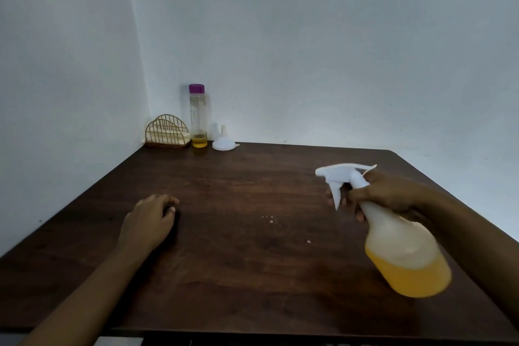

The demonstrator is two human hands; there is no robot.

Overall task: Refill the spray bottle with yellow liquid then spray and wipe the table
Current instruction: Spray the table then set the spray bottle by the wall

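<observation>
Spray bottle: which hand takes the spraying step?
Right. The right hand already holds the spray bottle by its neck, fingers at the trigger, nozzle toward the table. The left hand rests empty on the tabletop.

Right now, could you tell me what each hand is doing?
Left hand: loosely curled, resting on the table, holding nothing.
Right hand: closed around the neck of the spray bottle, fingers at the trigger.

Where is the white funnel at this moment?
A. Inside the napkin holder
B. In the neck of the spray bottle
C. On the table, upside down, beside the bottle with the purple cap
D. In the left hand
C: the funnel stands wide end down on the table, just right of the purple-capped bottle, apart from both hands.
</observation>
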